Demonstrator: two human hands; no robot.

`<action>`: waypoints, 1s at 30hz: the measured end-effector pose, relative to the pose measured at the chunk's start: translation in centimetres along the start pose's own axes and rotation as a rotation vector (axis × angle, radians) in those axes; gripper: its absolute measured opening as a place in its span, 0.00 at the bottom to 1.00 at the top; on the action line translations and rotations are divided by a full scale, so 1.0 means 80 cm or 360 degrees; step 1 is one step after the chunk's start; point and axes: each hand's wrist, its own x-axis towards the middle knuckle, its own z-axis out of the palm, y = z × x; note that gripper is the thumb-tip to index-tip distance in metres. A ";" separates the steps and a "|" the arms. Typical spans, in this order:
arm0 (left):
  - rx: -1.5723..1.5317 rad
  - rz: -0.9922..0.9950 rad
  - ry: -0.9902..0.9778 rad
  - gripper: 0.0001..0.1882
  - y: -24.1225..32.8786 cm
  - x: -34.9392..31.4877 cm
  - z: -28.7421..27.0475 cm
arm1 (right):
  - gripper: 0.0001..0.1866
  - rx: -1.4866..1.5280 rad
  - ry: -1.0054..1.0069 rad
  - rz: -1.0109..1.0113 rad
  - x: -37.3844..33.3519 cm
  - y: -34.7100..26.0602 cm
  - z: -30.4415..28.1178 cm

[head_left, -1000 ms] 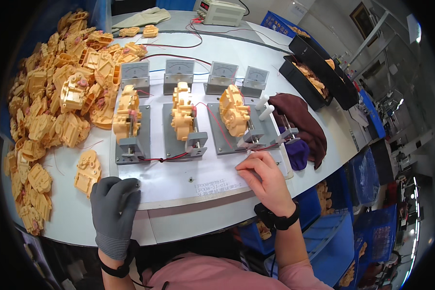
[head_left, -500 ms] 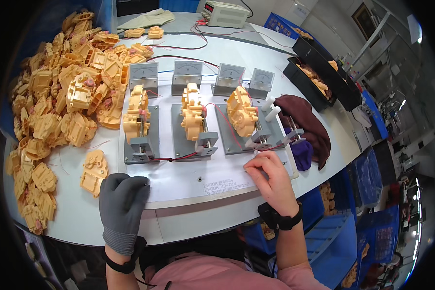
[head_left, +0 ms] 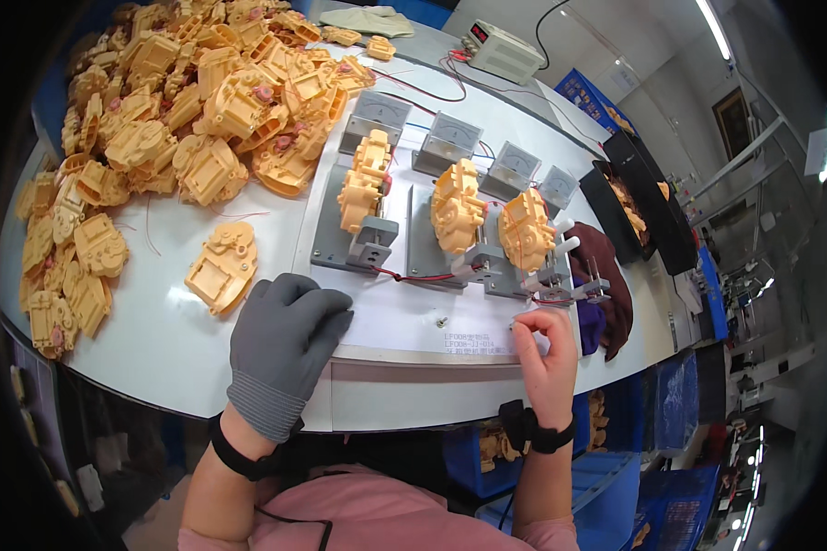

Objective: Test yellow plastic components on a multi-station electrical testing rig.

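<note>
My left hand (head_left: pixel 289 344), in a grey knit glove, is closed with its fingers curled at the left front corner of the white board (head_left: pixel 390 321). Whatever it might hold is hidden. Just beyond it, a single yellow plastic gearbox housing (head_left: pixel 222 266) lies flat on the table. My bare right hand (head_left: pixel 549 354) is closed too, thumb and forefinger drawn together over the board's front right part; anything between them is too small to make out. Three yellow gearboxes (head_left: pixel 366 181) (head_left: pixel 458 207) (head_left: pixel 526 231) stand on grey fixtures (head_left: pixel 333 241) in front of the hands.
Analog panel meters (head_left: pixel 446 144) stand in a row behind the fixtures. A big heap of yellow housings (head_left: pixel 211 92) covers the left. A power supply (head_left: pixel 504 50) sits at the back. Dark cloths (head_left: pixel 606 294) and black bins (head_left: pixel 648 202) are at right; blue crates (head_left: pixel 606 487) stand below.
The view has swung left, so the fixtures appear farther right. Both hands keep their curled shape near the board's front edge. The gearboxes remain on the fixtures.
</note>
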 end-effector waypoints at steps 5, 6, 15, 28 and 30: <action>0.0022 0.0044 0.0029 0.06 -0.001 0.001 0.002 | 0.10 0.0046 -0.0203 -0.0037 -0.004 -0.035 0.039; 0.0043 0.0017 0.0002 0.06 -0.002 0.002 0.001 | 0.10 -0.0011 -0.0256 -0.0111 0.000 -0.037 0.046; 0.0021 -0.0038 -0.0024 0.07 0.001 0.002 -0.001 | 0.07 0.0055 -0.0246 -0.0124 0.003 -0.034 0.059; 0.0007 -0.0039 -0.0050 0.07 0.002 0.004 -0.002 | 0.07 0.0136 -0.0159 -0.0035 0.001 -0.034 0.065; 0.0010 -0.0029 -0.0061 0.07 0.003 0.006 -0.002 | 0.07 0.0142 -0.0134 -0.0036 0.002 -0.034 0.065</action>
